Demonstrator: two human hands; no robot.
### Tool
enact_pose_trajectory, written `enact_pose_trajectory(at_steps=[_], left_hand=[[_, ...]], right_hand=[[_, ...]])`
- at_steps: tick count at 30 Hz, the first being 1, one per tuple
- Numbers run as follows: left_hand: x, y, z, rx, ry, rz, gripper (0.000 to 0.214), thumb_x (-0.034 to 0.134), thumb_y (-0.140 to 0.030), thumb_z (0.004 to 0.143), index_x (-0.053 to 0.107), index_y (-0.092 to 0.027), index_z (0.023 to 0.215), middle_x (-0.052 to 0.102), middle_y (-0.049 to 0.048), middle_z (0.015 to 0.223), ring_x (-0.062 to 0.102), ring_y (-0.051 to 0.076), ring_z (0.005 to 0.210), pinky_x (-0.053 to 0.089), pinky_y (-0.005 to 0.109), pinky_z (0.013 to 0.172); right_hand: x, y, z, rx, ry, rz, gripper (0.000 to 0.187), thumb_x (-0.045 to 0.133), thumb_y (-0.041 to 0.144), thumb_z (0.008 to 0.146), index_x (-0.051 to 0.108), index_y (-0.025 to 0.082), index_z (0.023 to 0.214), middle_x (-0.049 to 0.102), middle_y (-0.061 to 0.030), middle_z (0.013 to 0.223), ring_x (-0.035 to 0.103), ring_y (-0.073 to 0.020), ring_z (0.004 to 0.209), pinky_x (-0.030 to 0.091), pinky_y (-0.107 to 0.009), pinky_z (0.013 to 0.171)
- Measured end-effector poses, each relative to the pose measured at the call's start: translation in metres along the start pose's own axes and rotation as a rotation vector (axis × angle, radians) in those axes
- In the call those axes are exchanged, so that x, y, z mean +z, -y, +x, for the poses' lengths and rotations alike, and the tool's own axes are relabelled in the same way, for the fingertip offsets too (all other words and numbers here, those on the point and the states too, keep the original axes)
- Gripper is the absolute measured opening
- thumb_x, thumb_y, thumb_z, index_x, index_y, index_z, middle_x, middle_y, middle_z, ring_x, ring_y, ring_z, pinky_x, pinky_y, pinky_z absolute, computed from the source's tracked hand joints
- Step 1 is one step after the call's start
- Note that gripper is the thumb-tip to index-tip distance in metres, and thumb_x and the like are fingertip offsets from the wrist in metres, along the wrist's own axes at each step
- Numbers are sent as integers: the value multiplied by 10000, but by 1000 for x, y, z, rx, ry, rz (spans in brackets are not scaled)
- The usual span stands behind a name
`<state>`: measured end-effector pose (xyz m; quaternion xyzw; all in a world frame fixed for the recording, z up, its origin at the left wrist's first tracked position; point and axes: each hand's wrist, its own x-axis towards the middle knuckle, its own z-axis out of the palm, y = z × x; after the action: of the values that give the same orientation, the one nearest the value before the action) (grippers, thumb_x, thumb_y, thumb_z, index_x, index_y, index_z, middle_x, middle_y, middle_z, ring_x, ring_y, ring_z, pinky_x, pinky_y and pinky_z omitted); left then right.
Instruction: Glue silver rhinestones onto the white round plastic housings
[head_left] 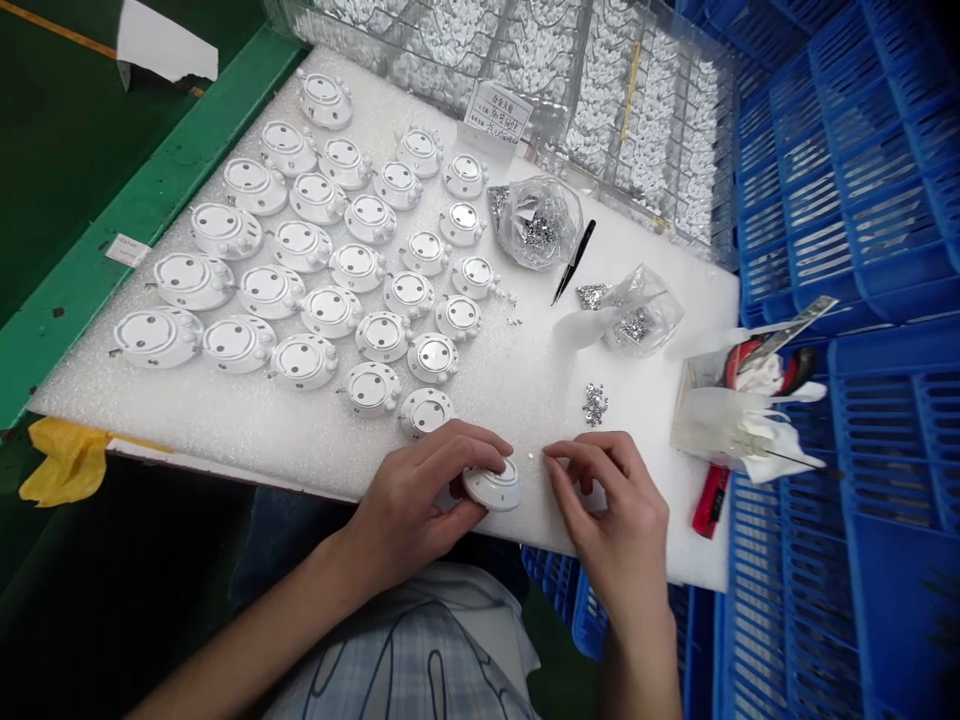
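Observation:
My left hand (431, 485) grips a small round white part (493, 487) at the table's front edge, its fingers over the top and its thumb at the side. To the right, my right hand (611, 490) has its thumb and index fingertips close together in a pinch. Anything between those fingertips is too small to make out. A tiny white piece (530, 456) lies on the foam between my hands. Just beyond my right hand sits a small pile of shiny metal bits (595, 404). The nearest similar white part (426, 411) rests just past my left hand.
Rows of white parts (301, 360) cover the left of the white foam sheet (517, 380). Black tweezers (574, 262) lie between two plastic bags (541, 225) of metal bits. A tool holder (705, 425), a red cutter (710, 502) and blue crates (885, 430) stand right; filled trays (555, 70) behind.

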<state>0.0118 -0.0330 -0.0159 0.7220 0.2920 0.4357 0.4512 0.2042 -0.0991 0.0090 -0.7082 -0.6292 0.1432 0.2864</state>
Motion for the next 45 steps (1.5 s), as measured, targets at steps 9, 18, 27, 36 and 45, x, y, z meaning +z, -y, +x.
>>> enact_pose_trajectory(at_steps=[9,18,27,36,45], left_hand=[[-1,1,-2,7,4,5,275,608,36,849,642,-186,1007,762,75,1044,744,166,935,602,239,785],[0,1,-1,16,-5,21,255,598,14,866,640,-196,1003,771,69,1030,747,168,920,610,251,788],[1,3,0,63,-5,15,222,619,11,886,671,-170,1004,787,95,1033,762,173,941,619,246,832],[1,1,1,41,16,20,185,633,-32,918,691,-187,1001,788,87,1019,764,172,893,624,224,740],[2,1,2,65,32,44,176,600,-13,928,673,-161,990,776,99,1002,752,158,896,601,189,718]], right_hand=[[-10,-7,7,-80,113,39,105,600,174,982,676,239,1015,630,-22,963,608,-106,701,512,-233,586],[1,2,9,-87,140,-52,65,587,187,985,631,230,967,602,-4,882,553,-105,657,482,-259,610],[-5,6,3,-4,164,166,116,503,176,1024,554,247,949,549,-6,902,564,-141,821,468,-275,710],[-15,19,2,-136,249,292,131,555,164,998,593,279,1047,552,-26,1042,618,-152,1034,531,-276,867],[-15,18,7,-136,332,272,113,566,175,1002,596,275,1045,562,-22,1029,623,-138,984,539,-249,820]])
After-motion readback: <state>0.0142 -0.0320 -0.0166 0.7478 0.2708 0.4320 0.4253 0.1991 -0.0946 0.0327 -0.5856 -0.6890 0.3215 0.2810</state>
